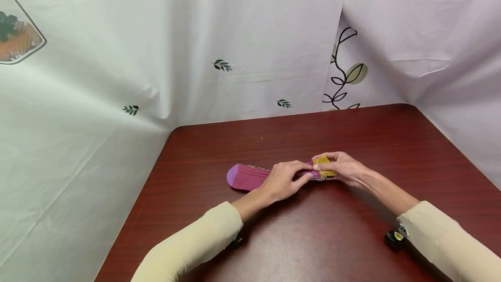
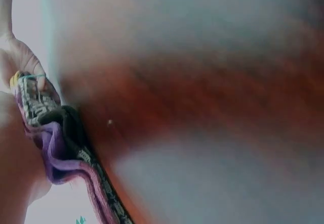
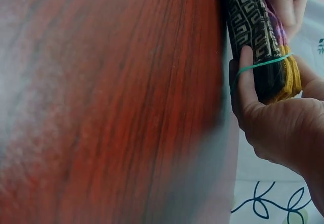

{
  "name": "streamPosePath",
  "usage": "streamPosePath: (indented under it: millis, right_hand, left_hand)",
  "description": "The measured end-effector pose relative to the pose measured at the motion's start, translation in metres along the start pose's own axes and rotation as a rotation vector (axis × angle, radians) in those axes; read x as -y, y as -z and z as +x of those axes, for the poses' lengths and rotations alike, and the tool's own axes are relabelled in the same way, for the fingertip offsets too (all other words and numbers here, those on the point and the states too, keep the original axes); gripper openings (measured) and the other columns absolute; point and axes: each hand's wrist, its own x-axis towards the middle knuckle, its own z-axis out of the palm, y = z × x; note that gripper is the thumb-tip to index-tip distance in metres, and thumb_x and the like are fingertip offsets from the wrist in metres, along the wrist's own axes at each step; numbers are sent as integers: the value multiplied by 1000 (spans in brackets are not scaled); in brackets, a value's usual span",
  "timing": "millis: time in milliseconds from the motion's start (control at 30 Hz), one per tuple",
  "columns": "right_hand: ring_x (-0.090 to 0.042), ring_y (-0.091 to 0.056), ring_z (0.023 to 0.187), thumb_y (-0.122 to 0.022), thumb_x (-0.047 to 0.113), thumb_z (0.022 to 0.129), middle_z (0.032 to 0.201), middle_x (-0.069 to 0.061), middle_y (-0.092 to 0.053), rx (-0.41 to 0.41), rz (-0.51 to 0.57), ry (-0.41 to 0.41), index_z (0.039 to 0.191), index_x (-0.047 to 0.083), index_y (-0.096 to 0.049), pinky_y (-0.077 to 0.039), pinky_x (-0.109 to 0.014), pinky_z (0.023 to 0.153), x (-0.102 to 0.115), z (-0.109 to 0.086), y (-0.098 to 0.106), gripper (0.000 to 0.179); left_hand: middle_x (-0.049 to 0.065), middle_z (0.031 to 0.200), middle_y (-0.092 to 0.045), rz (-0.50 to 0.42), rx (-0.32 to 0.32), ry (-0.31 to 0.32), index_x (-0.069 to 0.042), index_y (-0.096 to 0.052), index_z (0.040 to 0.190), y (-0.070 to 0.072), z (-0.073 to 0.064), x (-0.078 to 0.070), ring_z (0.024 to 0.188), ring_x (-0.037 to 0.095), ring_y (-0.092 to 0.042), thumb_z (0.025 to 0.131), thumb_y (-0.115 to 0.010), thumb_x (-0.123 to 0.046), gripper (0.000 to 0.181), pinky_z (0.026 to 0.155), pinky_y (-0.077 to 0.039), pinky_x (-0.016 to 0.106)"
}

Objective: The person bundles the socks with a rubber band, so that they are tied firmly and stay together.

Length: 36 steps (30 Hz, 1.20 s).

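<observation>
A stack of socks lies across the middle of the table in the head view. Its maroon sock (image 1: 246, 177) with a purple toe points left, and the yellow cuff end (image 1: 329, 160) points right. My left hand (image 1: 282, 180) lies over the middle of the stack, thumb and fingers gripping it. At the cuff end, my right hand (image 1: 348, 169) holds the stack between thumb and fingers. A thin teal rubber band (image 3: 266, 63) crosses the cuffs and passes over a right finger. A black patterned sock (image 3: 248, 24) faces the right wrist camera; purple folds (image 2: 55, 150) bulge in the left wrist view.
The dark red wooden table (image 1: 305, 238) has a pale printed cloth (image 1: 250, 34) hanging along its back and sides. A black wrist device (image 1: 395, 237) hangs under the right sleeve (image 1: 442, 234). The left sleeve (image 1: 199, 236) reaches in from the front.
</observation>
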Motion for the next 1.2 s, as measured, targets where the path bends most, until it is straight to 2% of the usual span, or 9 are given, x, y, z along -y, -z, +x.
streamPosePath:
  millis: [100,200,333,433,600,733,933,1200]
  right_hand:
    - [-14,-70,94,-69,6,102,109,-6,-71,-4,-19,10,146,-16,-45,-60,-29,82,-1,0,0,55]
    - [-14,-69,92,-70,5,101,107,-6,-71,-15,-23,24,145,-16,-46,-60,-28,81,-2,0,-1,54]
    - [-15,-68,89,-72,4,100,104,-7,-69,-23,-36,58,142,-15,-50,-60,-27,78,-2,-1,-2,51]
    - [-16,-68,89,-73,2,99,103,-8,-69,-21,-39,88,138,-12,-55,-60,-27,77,-3,-2,-2,45]
    - [-17,-67,91,-73,0,98,104,-9,-70,-14,-26,122,133,-6,-60,-60,-27,77,-2,-2,-3,38]
    - [-18,-67,91,-73,-1,98,105,-10,-70,-14,-33,136,134,-7,-60,-60,-27,77,-1,-3,-3,38]
    - [-17,-67,91,-73,2,99,108,-11,-69,-38,-71,153,134,-9,-59,-60,-27,77,-1,-3,-5,40]
    - [-16,-68,90,-74,4,99,106,-10,-70,-40,-91,147,138,-12,-57,-60,-26,77,-3,1,-5,45]
  left_hand:
    - [-6,121,-76,-62,-28,70,-19,-78,122,3,2,4,116,5,-68,108,-63,-24,21,99,-53,28]
    - [-5,122,-76,-76,-31,159,-17,-77,125,6,7,9,111,7,-70,108,-62,-18,22,96,-54,30]
    - [-2,128,-75,-101,30,281,-17,-75,131,5,14,15,116,14,-70,109,-62,-21,26,98,-53,34]
    - [-3,130,-74,-145,84,338,-20,-75,132,4,18,18,126,15,-66,109,-62,-28,27,105,-50,35]
    - [-7,119,-77,-220,147,352,-20,-76,130,3,22,23,115,7,-68,108,-64,-33,28,101,-50,28]
    - [-7,109,-79,-299,163,362,-17,-76,129,2,24,25,101,2,-70,107,-68,-30,27,93,-52,22]
    - [-6,105,-80,-403,111,392,-16,-78,123,0,23,26,91,0,-71,103,-74,-25,23,87,-54,21]
    - [-7,100,-81,-452,31,398,-17,-81,116,-4,20,28,84,-1,-72,98,-79,-22,18,81,-55,20]
